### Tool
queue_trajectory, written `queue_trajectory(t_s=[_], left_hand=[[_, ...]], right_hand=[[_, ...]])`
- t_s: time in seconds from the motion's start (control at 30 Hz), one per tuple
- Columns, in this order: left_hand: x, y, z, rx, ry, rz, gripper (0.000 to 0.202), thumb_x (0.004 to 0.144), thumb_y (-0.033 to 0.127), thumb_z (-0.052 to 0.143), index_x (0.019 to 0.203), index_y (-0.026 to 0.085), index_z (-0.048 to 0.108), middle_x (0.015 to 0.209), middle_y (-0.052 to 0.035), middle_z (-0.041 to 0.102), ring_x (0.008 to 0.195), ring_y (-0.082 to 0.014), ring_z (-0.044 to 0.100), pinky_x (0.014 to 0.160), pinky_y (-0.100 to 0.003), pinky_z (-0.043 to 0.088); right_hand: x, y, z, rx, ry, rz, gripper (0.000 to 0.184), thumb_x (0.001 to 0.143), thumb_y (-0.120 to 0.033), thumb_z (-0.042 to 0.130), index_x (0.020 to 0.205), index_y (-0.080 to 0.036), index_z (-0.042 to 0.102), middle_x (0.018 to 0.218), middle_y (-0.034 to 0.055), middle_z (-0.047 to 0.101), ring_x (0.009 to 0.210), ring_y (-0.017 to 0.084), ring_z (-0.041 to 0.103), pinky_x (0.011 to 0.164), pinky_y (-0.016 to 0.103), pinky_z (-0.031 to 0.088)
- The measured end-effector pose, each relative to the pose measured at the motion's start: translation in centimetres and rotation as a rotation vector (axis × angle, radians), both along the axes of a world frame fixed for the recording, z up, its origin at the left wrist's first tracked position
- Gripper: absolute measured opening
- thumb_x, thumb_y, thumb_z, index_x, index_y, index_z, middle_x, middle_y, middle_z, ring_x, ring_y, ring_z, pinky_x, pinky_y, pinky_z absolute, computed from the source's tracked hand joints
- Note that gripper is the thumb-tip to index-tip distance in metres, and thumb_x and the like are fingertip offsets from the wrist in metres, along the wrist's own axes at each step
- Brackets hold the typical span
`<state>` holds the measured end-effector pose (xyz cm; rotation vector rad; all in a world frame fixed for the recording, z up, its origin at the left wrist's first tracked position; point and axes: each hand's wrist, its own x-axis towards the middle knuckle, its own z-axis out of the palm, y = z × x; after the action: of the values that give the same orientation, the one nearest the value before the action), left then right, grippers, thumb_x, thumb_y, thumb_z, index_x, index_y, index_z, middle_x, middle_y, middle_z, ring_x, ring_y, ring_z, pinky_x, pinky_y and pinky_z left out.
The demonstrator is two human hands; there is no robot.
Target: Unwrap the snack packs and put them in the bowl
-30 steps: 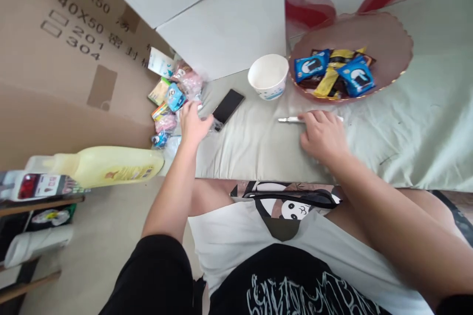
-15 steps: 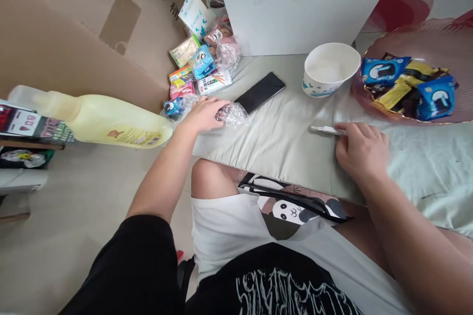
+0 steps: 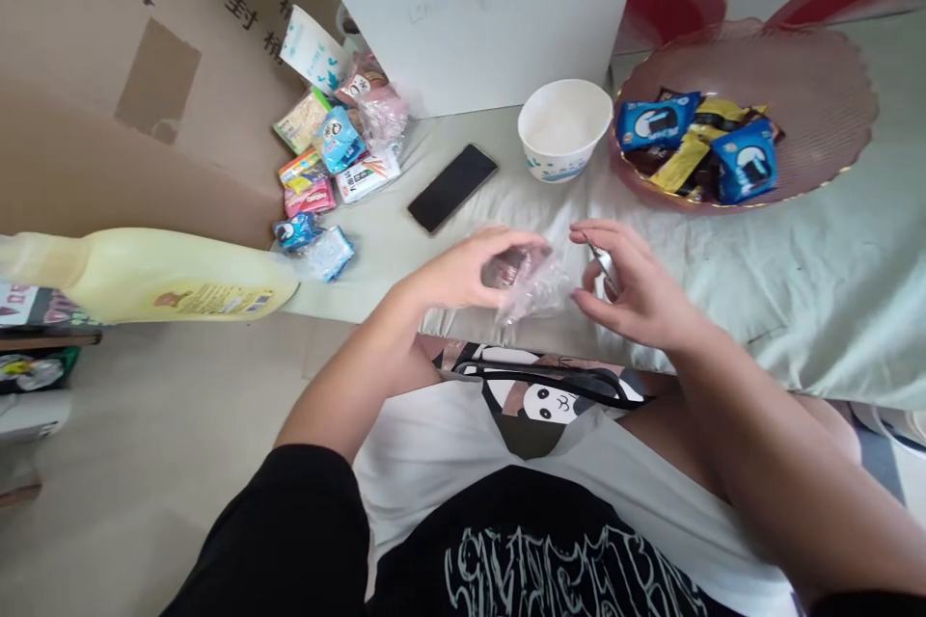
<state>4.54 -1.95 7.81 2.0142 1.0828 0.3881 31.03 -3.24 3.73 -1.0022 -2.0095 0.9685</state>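
My left hand (image 3: 481,268) is curled around a crinkled clear plastic bag (image 3: 539,289) with something reddish-brown inside, too blurred to make out. Its loose end points toward my right hand (image 3: 633,289), a short gap away. In the right hand's curled fingers sits a small knife (image 3: 603,265) with a pale handle; thumb and forefinger are spread in front of it. Both hands hover over the front edge of the cloth-covered surface (image 3: 817,280). Behind them lie a black phone (image 3: 453,188) and a white paper bowl (image 3: 564,130).
A pink scalloped bowl (image 3: 825,116) with several blue and yellow snack packets stands at right. Snack packs (image 3: 311,198) and a tipped paper cup (image 3: 311,48) crowd the left, by a cardboard box (image 3: 94,58). A large yellow bottle (image 3: 174,275) juts in at far left.
My left hand has brought the clear bag from beside the phone to the middle. My right hand has lifted the knife off the cloth and moved in close. The view has shifted right.
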Motion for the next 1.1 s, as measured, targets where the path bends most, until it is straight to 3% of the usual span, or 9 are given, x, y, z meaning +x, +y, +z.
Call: queue_trajectory(t_s=[0.1,0.2,0.4,0.5,0.6,0.67,0.77,0.93,1.1], left_hand=[[3.1,1.1,-1.2,-0.065,-0.032,-0.069,0.060,0.070,0.016,0.078,0.127,0.033,0.069,0.144,-0.0061,0.059,0.135,-0.0313,0.056,0.115,-0.048,0.046],[4.0,1.4,-1.3,-0.081,-0.026,-0.043,0.066,0.071,0.015,0.077,0.133,0.032,0.063,0.153,-0.0071,0.049,0.142,-0.0315,0.050,0.116,-0.047,0.046],[4.1,-3.0,-0.4,0.138,0.136,0.144,0.070,0.069,0.024,0.082,0.135,0.030,0.058,0.149,-0.0098,0.050,0.144,-0.0347,0.043,0.124,-0.054,0.035],[5.4,-5.9,-2.3,0.103,0.045,0.231,0.062,0.066,0.035,0.088,0.123,0.027,0.065,0.136,-0.0108,0.058,0.134,-0.0351,0.053,0.117,-0.053,0.043],[7.0,-7.3,-4.7,0.080,-0.140,0.435,0.030,0.081,0.035,0.078,0.108,0.025,0.070,0.120,-0.0095,0.066,0.118,-0.0290,0.064,0.106,-0.046,0.051],[7.7,-7.5,-5.5,0.074,-0.215,0.552,0.015,0.087,0.036,0.072,0.096,0.024,0.071,0.106,-0.0075,0.069,0.103,-0.0245,0.068,0.094,-0.040,0.055],[7.9,-7.0,-5.3,0.083,-0.224,0.646,0.020,0.089,0.039,0.068,0.078,0.023,0.068,0.086,-0.0040,0.068,0.083,-0.0199,0.067,0.077,-0.035,0.053],[7.1,-6.2,-4.2,0.066,-0.197,0.564,0.044,0.093,0.044,0.060,0.056,0.022,0.052,0.067,-0.0020,0.059,0.066,-0.0166,0.057,0.064,-0.033,0.047],[7.4,-7.0,-5.0,0.049,-0.206,0.437,0.032,0.087,0.038,0.064,0.061,0.023,0.053,0.075,-0.0022,0.061,0.071,-0.0169,0.059,0.067,-0.033,0.048]], right_hand=[[0.1,-0.2,0.3,0.010,0.051,0.094,0.036,0.085,-0.035,0.062,0.119,-0.024,0.060,0.128,0.0137,0.067,0.110,0.027,0.066,0.084,0.038,0.055],[0.4,-0.1,0.3,-0.102,-0.101,0.144,0.030,0.084,-0.028,0.061,0.114,-0.025,0.061,0.102,0.0056,0.075,0.088,0.023,0.070,0.078,0.033,0.051],[0.4,0.2,1.2,-0.201,-0.045,0.081,0.006,0.080,-0.025,0.061,0.083,-0.020,0.063,0.076,0.0020,0.070,0.070,0.018,0.063,0.067,0.027,0.042],[-0.2,-0.2,1.6,-0.377,0.082,0.095,0.010,0.081,-0.028,0.060,0.083,-0.020,0.063,0.072,0.0000,0.067,0.065,0.015,0.059,0.066,0.027,0.042],[-1.1,-0.9,1.4,-0.611,0.117,0.137,0.014,0.081,-0.034,0.060,0.082,-0.020,0.060,0.067,-0.0014,0.062,0.058,0.015,0.056,0.061,0.029,0.043],[-1.6,-1.1,1.0,-0.598,0.079,0.031,0.015,0.081,-0.036,0.060,0.080,-0.021,0.057,0.066,-0.0014,0.061,0.058,0.016,0.056,0.061,0.030,0.043],[-1.9,-0.9,0.4,-0.382,-0.005,-0.234,0.016,0.079,-0.037,0.062,0.081,-0.022,0.057,0.078,0.0025,0.064,0.067,0.017,0.057,0.068,0.033,0.044],[-1.5,0.5,-0.5,-0.461,0.085,-0.309,0.028,0.080,-0.044,0.064,0.094,-0.022,0.057,0.091,0.0060,0.068,0.085,0.023,0.064,0.079,0.038,0.050],[-1.2,0.9,-1.5,-0.626,0.122,-0.283,0.060,0.073,-0.048,0.074,0.121,-0.021,0.052,0.097,0.0055,0.069,0.091,0.025,0.067,0.087,0.043,0.053]])
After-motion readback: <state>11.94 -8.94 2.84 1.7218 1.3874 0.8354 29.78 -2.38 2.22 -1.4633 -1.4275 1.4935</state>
